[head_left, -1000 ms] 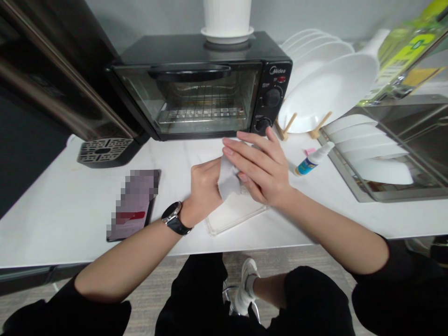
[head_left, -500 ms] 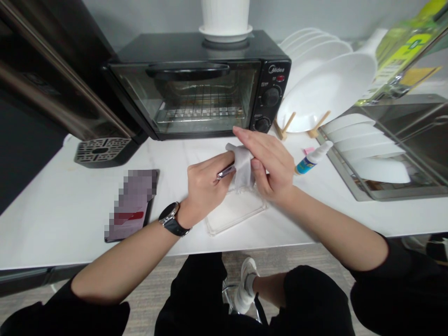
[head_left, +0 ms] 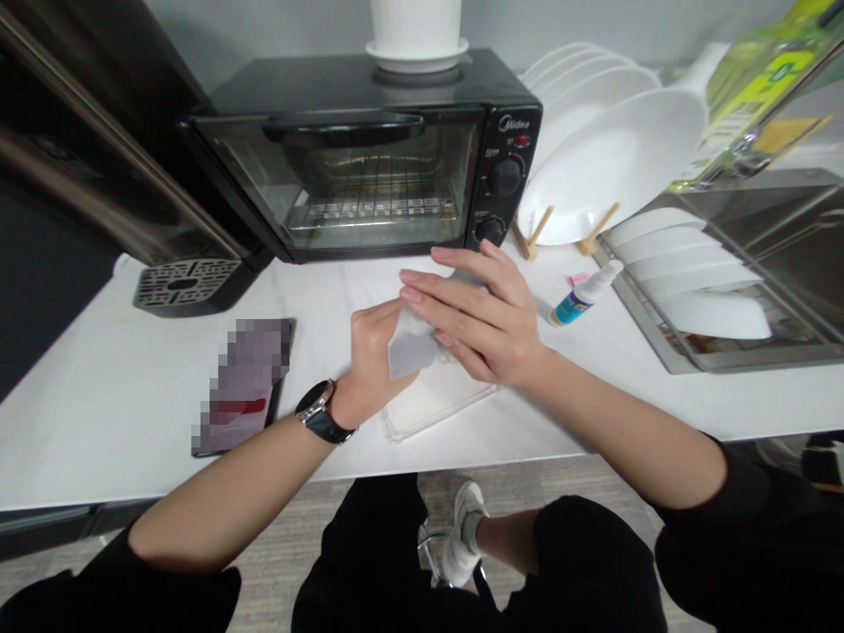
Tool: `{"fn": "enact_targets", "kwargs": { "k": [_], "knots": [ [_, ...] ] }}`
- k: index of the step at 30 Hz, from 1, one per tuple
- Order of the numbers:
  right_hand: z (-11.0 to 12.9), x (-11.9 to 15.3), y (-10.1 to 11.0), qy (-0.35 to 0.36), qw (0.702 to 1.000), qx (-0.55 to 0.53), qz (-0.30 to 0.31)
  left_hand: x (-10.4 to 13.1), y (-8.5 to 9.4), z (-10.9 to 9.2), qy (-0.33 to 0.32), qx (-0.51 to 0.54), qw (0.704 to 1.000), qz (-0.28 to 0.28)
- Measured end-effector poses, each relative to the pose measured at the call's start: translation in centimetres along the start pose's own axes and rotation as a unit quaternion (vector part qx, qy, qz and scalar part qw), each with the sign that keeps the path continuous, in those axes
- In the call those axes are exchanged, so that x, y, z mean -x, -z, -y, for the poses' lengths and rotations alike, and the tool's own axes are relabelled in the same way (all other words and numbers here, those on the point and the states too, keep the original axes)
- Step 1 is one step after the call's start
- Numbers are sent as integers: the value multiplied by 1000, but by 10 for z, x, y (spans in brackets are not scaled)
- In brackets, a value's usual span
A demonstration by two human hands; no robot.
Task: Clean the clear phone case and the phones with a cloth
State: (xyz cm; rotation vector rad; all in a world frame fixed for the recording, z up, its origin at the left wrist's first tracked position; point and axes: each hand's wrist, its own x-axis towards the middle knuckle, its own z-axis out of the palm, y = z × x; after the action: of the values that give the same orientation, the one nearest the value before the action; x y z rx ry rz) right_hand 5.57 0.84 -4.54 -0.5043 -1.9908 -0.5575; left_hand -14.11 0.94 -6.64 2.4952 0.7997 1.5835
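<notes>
My left hand (head_left: pixel 374 353), wearing a black watch, is curled around something mostly hidden under a thin grey cloth (head_left: pixel 410 350). From the right, my right hand (head_left: pixel 491 316) presses that cloth against the left hand, its fingers lying across it and its thumb side low. The left fingertips are covered. Just below both hands, a clear, shallow rectangular case (head_left: pixel 439 400) lies on the white counter, partly hidden by them.
A phone (head_left: pixel 243 387) lies left of the watch. Beyond the hands stands a black toaster oven (head_left: pixel 369 176). A small spray bottle (head_left: pixel 584 294) is on the right, near racked white plates (head_left: pixel 613 167) and a metal sink (head_left: pixel 686 352). A drip tray (head_left: pixel 178 286) sits at left.
My right hand has swung left over my left hand, its fingers now spread across the cloth. The cloth has shifted left and down, and the dark shiny object in my left hand is now hidden.
</notes>
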Motion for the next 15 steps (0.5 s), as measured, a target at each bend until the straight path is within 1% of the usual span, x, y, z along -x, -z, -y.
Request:
{"fn": "enact_targets", "kwargs": {
  "k": [2, 3, 5, 6, 9, 12, 13, 15],
  "knots": [
    [-4, 1, 1, -10, 1000, -8, -23, -9, 2, -5, -32, -9, 999, -21],
    [-6, 1, 1, -12, 999, -19, -31, -13, 2, -8, -42, -9, 998, -43],
    [-9, 2, 0, -12, 998, -50, -45, -17, 1, -11, -43, -5, 996, -72],
    [-11, 3, -1, -14, 997, -64, -51, -18, 1, -13, -39, -2, 996, -79],
    [-13, 4, -4, -26, 994, -85, -64, -19, 0, -14, -15, 5, 998, -67],
    [-11, 2, -4, -42, 994, -93, -42, -17, 0, -9, -21, 4, 998, -59],
    [-10, 1, -4, -33, 994, -96, -33, -14, 0, -6, -31, 10, 998, -53],
    [-6, -1, -3, 6, 997, -81, -8, -6, -4, 1, -20, 31, 999, -25]
  ]
}}
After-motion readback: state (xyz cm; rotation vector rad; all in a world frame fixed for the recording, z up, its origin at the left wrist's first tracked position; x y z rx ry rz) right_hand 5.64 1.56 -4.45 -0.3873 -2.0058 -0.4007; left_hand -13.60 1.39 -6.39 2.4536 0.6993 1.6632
